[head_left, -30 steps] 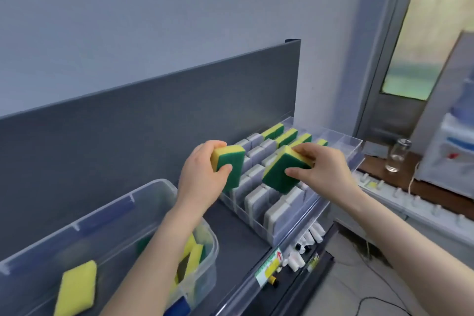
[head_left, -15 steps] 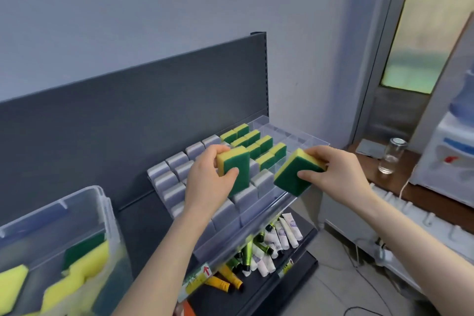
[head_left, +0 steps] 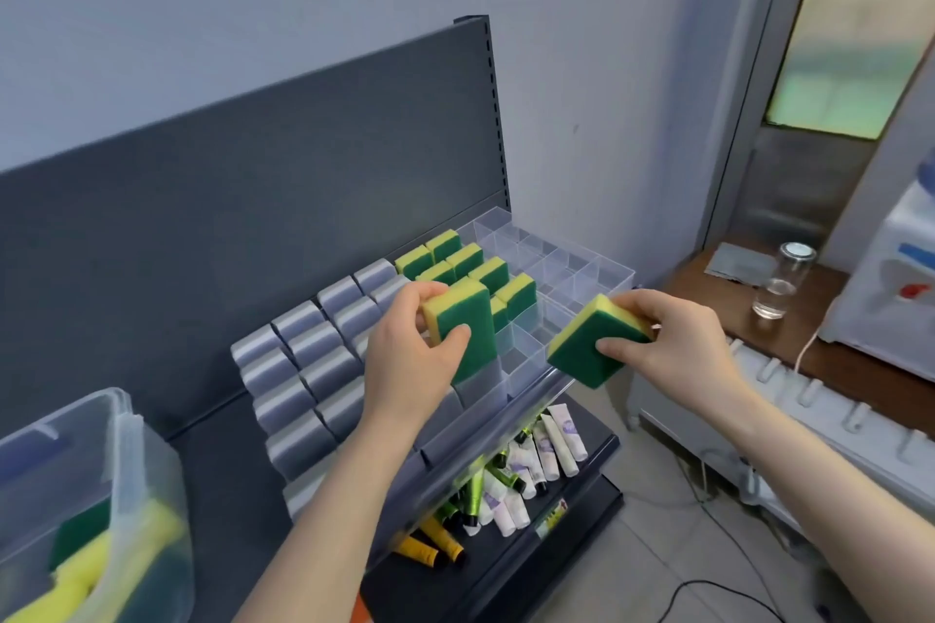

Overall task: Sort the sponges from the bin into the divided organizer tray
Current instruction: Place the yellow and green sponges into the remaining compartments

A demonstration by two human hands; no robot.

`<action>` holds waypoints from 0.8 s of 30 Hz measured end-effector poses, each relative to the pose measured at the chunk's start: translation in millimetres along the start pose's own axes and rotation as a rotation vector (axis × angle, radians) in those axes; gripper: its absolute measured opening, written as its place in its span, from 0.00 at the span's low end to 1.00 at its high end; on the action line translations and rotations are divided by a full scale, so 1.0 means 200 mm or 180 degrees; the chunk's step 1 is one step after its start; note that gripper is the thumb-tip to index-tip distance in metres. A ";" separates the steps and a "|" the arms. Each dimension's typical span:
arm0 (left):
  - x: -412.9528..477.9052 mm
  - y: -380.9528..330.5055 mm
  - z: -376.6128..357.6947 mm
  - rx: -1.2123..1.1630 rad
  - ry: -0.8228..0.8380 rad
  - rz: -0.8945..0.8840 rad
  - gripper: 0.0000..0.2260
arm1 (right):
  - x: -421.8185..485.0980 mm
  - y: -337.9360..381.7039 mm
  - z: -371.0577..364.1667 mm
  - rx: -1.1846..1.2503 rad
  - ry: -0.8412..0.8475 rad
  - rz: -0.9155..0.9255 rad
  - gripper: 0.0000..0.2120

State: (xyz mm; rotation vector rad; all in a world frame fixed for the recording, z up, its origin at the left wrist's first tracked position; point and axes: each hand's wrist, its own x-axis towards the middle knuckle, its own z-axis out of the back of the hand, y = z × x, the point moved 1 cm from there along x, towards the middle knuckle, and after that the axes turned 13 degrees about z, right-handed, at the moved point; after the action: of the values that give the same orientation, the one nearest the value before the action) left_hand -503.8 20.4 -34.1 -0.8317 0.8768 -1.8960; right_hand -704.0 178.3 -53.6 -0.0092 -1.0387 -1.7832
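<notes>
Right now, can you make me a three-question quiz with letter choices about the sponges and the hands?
1. Where is the drinking glass?
A. on the wooden table at the right
B. inside the storage bin
C. in the organizer tray

2. What colours is the sponge in the right hand?
A. pink and white
B. yellow and green
C. all blue

3. What is the left hand doing?
A. resting empty on the shelf
B. holding a sponge upright over the organizer tray
C. reaching into the bin

Answers:
1 A: the glass stands on the brown tabletop beside the water dispenser.
2 B: it has a yellow layer and a green scouring face.
3 B: its fingers and thumb grip the sponge in the left hand standing on end above the compartments, while the right hand holds the other one tilted.
</notes>
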 end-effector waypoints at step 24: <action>0.36 0.09 -0.17 -0.0290 -0.0061 0.0160 0.14 | 0.58 -0.17 -0.18 -0.0098 0.0704 0.0305 0.18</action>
State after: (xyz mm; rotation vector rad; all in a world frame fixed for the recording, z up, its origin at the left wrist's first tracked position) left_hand -552.0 -41.8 -51.7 -0.8729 0.9695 -1.8129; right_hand -768.5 70.0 -46.1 0.1151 -0.8385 -1.6710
